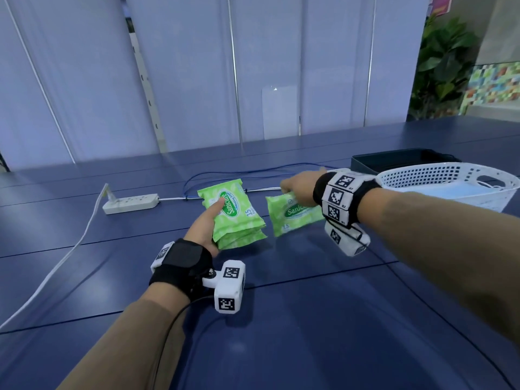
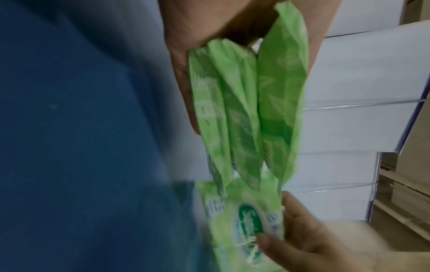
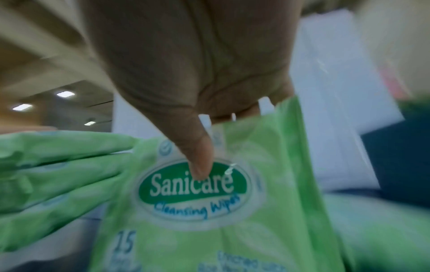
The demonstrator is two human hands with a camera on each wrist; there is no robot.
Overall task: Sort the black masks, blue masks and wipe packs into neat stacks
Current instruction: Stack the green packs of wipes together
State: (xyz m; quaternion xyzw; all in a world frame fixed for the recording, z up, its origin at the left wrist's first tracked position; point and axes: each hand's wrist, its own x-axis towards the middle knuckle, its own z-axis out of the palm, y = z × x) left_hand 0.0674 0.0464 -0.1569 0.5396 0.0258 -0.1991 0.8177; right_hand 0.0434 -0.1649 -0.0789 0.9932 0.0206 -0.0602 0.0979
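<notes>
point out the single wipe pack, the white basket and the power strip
single wipe pack [image 1: 292, 216], head view, on its green front by the logo
white basket [image 1: 439, 173], head view, on its perforated rim
power strip [image 1: 130, 203], head view, on its white top face

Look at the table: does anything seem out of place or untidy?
Nothing is spilled or damaged. The wipe packs in the left hand are fanned unevenly, and the right hand holds one pack apart, tilted.
</notes>
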